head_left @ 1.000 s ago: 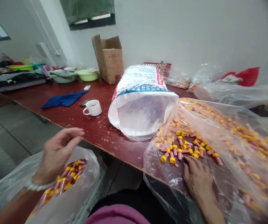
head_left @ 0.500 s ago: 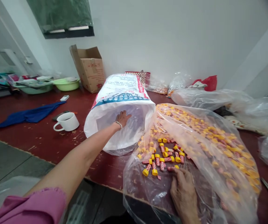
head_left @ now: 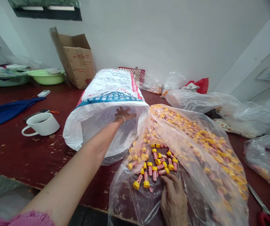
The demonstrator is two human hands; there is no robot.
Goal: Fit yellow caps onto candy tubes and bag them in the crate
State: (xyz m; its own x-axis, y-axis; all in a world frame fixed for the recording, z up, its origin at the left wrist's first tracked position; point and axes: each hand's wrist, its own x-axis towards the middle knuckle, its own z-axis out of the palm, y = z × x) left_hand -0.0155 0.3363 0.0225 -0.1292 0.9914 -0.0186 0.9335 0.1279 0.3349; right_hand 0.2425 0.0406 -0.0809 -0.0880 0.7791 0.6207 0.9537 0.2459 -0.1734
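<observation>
My left hand, with a beaded bracelet at the wrist, reaches into the mouth of a white printed sack lying on its side. Its fingers are spread and hold nothing. My right hand lies palm down in the opening of a clear plastic bag, fingers loosely stretched and slightly bent. Just ahead of its fingertips lie several small red-and-white patterned tubes with yellow caps. Many more such capped tubes fill the bag behind and to the right. The underside of the right hand is hidden.
Left of the sack stand a white mug, a blue cloth and a green basin. A cardboard box stands by the wall. Scissors lie at the right, near another plastic bag.
My left hand has gone deeper into the sack, its fingers spread wider. The right hand stays by the capped tubes, and one tube near its fingertips has shifted. The view has turned slightly right.
</observation>
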